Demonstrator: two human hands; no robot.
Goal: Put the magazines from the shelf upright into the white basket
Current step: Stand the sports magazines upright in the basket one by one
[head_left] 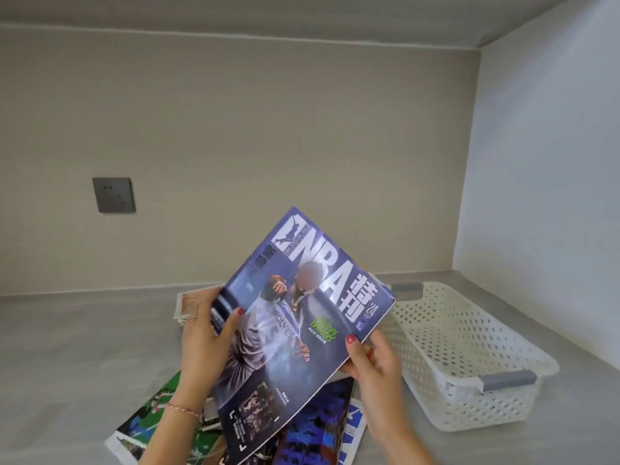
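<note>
I hold a blue NBA magazine [295, 327] tilted in the air above the shelf, cover facing me. My left hand [204, 344] grips its left edge, thumb on the cover. My right hand [372, 360] grips its lower right edge. The white perforated basket [469, 357] with grey handles stands to the right on the shelf, and I see nothing inside it. More magazines lie flat beneath: a green one [161, 417] at the lower left, a dark blue one [322, 427] below, and another [189, 302] behind my left hand.
The grey shelf surface [67, 357] stretches to the left. A beige back wall carries a dark socket plate [114, 195]. A white side wall [543, 196] closes the right end just past the basket.
</note>
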